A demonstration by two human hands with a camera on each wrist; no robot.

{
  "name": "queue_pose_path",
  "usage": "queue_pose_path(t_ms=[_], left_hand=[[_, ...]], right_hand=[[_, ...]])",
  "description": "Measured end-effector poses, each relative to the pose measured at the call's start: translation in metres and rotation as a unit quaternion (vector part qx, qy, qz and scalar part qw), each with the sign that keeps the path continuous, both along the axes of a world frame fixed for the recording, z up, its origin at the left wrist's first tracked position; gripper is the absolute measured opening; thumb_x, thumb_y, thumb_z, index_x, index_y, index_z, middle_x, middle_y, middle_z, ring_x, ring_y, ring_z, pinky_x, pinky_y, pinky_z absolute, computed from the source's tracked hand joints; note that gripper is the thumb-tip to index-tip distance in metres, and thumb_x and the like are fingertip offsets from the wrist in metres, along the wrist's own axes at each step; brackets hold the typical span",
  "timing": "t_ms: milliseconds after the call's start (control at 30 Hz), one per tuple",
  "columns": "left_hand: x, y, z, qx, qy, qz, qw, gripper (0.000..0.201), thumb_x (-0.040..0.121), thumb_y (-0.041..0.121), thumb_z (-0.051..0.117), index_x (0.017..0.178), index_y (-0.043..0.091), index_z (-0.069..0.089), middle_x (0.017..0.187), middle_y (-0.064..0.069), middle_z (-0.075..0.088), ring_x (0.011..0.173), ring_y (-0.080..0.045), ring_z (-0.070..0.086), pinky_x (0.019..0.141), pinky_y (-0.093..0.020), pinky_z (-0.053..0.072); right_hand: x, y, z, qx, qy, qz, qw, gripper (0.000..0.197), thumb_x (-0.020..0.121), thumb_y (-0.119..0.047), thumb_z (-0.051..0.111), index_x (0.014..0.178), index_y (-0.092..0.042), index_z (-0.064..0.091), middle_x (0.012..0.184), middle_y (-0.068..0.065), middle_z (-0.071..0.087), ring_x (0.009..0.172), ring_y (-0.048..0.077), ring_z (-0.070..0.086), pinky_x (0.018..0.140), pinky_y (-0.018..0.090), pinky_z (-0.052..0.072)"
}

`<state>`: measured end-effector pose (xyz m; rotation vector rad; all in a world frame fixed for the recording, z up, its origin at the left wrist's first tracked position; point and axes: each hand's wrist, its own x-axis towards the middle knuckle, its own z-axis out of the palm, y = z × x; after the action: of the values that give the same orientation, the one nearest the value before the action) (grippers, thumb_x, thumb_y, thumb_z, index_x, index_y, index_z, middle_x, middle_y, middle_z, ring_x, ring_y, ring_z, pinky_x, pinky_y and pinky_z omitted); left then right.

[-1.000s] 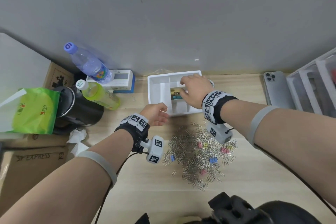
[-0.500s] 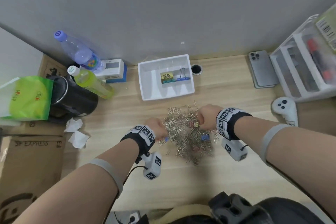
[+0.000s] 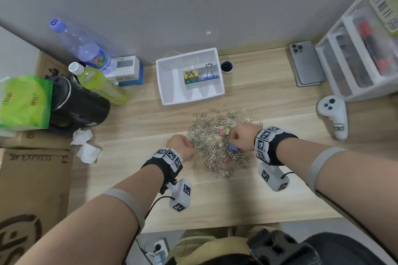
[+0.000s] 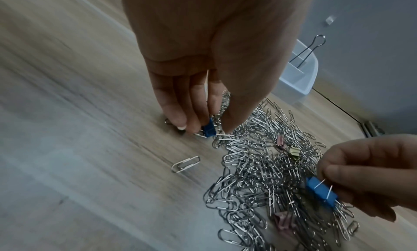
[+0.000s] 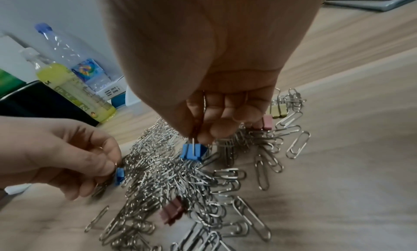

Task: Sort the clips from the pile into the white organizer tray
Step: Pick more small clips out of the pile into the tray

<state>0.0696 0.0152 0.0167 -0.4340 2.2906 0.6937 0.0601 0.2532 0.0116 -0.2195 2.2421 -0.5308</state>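
A pile of silver paper clips [image 3: 217, 142] mixed with small pink, yellow and blue binder clips lies mid-table. My left hand [image 3: 181, 148] pinches a small blue binder clip [image 4: 208, 129] at the pile's left edge. My right hand [image 3: 242, 139] pinches the wire handle of another blue binder clip [image 5: 194, 152] just above the pile. The white organizer tray [image 3: 170, 90] stands behind the pile, holding a yellow clip [image 3: 190, 76] and a blue binder clip [image 3: 210, 76] in its middle compartments.
Two bottles [image 3: 101, 84], a black mug [image 3: 75, 103] and a green pack [image 3: 23, 101] stand at the left. A phone [image 3: 305, 64], a white controller [image 3: 333, 116] and a clear drawer unit [image 3: 361, 54] are at the right. A cable hole [image 3: 226, 66] sits beside the tray.
Both hands came back from the tray to the pile. Each now pinches a blue binder clip, and the right one has lifted off the pile.
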Motion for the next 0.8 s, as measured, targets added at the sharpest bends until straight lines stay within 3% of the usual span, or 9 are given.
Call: queue_pose_path(t_ms=[67, 200, 300, 367, 467, 633, 800], left_hand=[[0.001, 0.002, 0.001, 0.006, 0.002, 0.009, 1.000, 0.013, 0.068, 0.026, 0.075, 0.070, 0.022, 0.063, 0.077, -0.001, 0.070, 0.061, -0.017, 0.063, 0.057, -0.024, 0.052], [0.001, 0.007, 0.002, 0.003, 0.001, 0.026, 1.000, 0.029, 0.066, 0.043, 0.078, 0.075, 0.019, 0.065, 0.072, -0.001, 0.072, 0.060, -0.016, 0.064, 0.055, -0.026, 0.053], [-0.001, 0.010, 0.001, -0.014, -0.001, 0.019, 1.000, 0.023, 0.070, 0.036, 0.075, 0.069, 0.015, 0.067, 0.068, -0.004, 0.073, 0.057, -0.018, 0.063, 0.061, -0.030, 0.060], [-0.003, 0.012, 0.002, -0.031, -0.003, 0.009, 0.999, 0.017, 0.071, 0.030, 0.072, 0.065, 0.016, 0.067, 0.064, -0.006, 0.071, 0.055, -0.020, 0.062, 0.062, -0.033, 0.060], [-0.003, 0.014, 0.004, -0.028, -0.016, 0.013, 0.999, 0.013, 0.072, 0.025, 0.071, 0.065, 0.017, 0.065, 0.066, -0.006, 0.070, 0.060, -0.021, 0.064, 0.063, -0.031, 0.060], [-0.007, 0.011, 0.009, -0.028, -0.035, 0.009, 0.999, 0.010, 0.075, 0.014, 0.068, 0.067, 0.018, 0.065, 0.066, -0.004, 0.067, 0.062, -0.021, 0.064, 0.059, -0.025, 0.055], [-0.013, 0.008, 0.018, 0.003, -0.075, 0.002, 0.997, 0.009, 0.078, 0.008, 0.063, 0.073, 0.011, 0.070, 0.064, -0.009, 0.068, 0.058, -0.021, 0.064, 0.066, -0.031, 0.059]], right_hand=[[0.000, 0.000, 0.003, -0.010, -0.002, -0.020, 1.000, 0.026, 0.093, -0.019, 0.047, 0.079, -0.006, 0.066, 0.072, 0.005, 0.064, 0.065, 0.022, 0.058, 0.060, 0.030, 0.049], [-0.001, -0.002, 0.007, -0.034, -0.021, -0.070, 0.997, 0.030, 0.099, -0.021, 0.039, 0.072, -0.011, 0.048, 0.068, 0.005, 0.049, 0.059, 0.019, 0.043, 0.053, 0.028, 0.035], [-0.004, -0.006, 0.005, -0.035, -0.059, -0.109, 0.992, 0.033, 0.099, -0.020, 0.041, 0.065, -0.018, 0.042, 0.070, 0.003, 0.048, 0.063, 0.020, 0.045, 0.054, 0.030, 0.035], [-0.006, -0.007, 0.002, -0.038, -0.107, -0.135, 0.984, 0.030, 0.098, -0.016, 0.042, 0.069, -0.020, 0.047, 0.077, 0.005, 0.055, 0.068, 0.021, 0.053, 0.054, 0.025, 0.041], [-0.007, -0.007, 0.000, -0.092, -0.195, -0.249, 0.944, 0.023, 0.097, -0.015, 0.041, 0.085, -0.005, 0.057, 0.069, 0.008, 0.066, 0.049, 0.016, 0.058, 0.038, 0.024, 0.041], [-0.011, -0.011, 0.001, -0.117, -0.260, -0.325, 0.902, 0.023, 0.094, -0.011, 0.043, 0.101, 0.006, 0.058, 0.070, 0.012, 0.071, 0.048, 0.019, 0.063, 0.047, 0.025, 0.041], [-0.017, -0.016, 0.009, -0.138, -0.277, -0.341, 0.888, 0.022, 0.096, -0.017, 0.042, 0.089, -0.001, 0.056, 0.078, 0.011, 0.064, 0.049, 0.018, 0.060, 0.047, 0.023, 0.040]])
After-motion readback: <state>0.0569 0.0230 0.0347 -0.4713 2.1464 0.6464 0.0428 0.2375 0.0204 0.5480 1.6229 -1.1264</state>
